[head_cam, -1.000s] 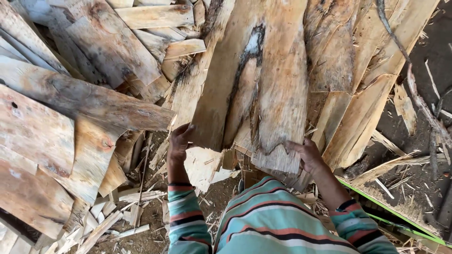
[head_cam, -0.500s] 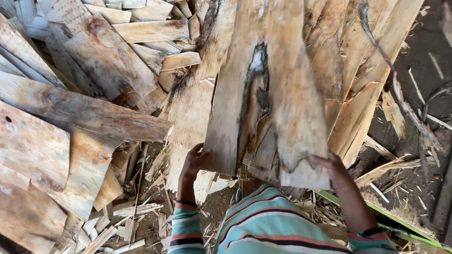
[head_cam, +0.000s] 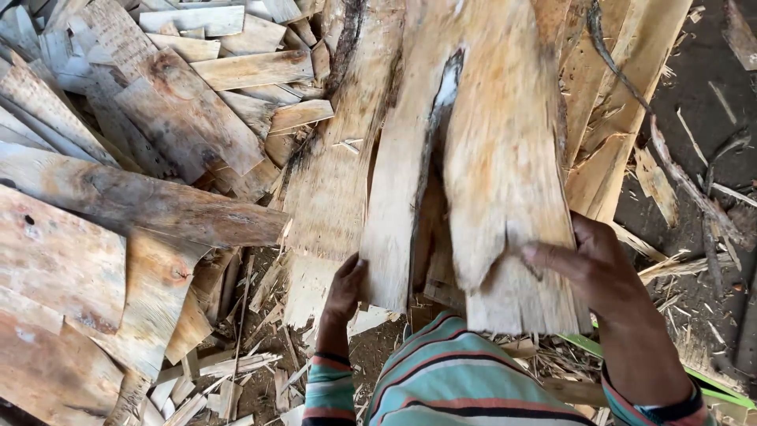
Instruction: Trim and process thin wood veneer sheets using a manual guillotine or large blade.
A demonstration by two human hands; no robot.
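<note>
Two hands grip the near end of a split wooden slab (head_cam: 465,181) that I see leaning away from me. My left hand (head_cam: 345,290) is closed on its lower left edge, fingers tucked behind the wood. My right hand (head_cam: 598,264) clamps the lower right edge, thumb lying across the face. Left of the left hand lie flat weathered boards (head_cam: 142,201), and below it wood chips (head_cam: 236,371) cover the dirt ground (head_cam: 702,95)
</note>
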